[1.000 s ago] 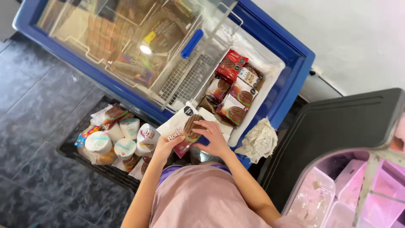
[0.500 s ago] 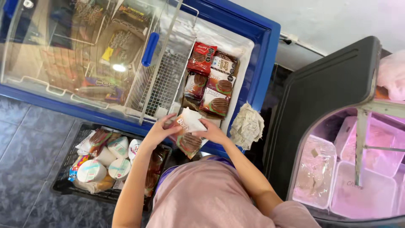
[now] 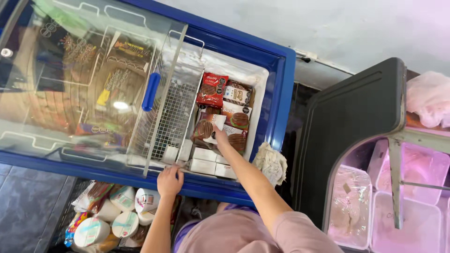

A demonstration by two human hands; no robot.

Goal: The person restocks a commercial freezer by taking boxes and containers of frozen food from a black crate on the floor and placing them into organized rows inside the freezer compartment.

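Observation:
My right hand [image 3: 219,136] reaches down into the open end of a blue chest freezer [image 3: 281,93] and grips a flat brown-and-white ice cream packet [image 3: 206,129], which rests on a stack of similar packets [image 3: 234,110]. My left hand [image 3: 169,180] rests on the freezer's front rim, fingers curled over the edge, holding nothing else. White boxes [image 3: 206,161] lie at the near side of the compartment. A wire basket [image 3: 171,122] hangs inside the freezer just left of the packets.
A sliding glass lid with a blue handle [image 3: 151,91] covers the freezer's left part. A black crate of ice cream tubs [image 3: 112,215] sits on the dark tiled floor below. A crumpled cloth [image 3: 271,161] lies on the freezer's corner. A display freezer with pink tubs [image 3: 375,206] stands right.
Both hands held the packet above the crate before. Now my right hand has carried it into the freezer, and my left hand has let go and moved to the rim.

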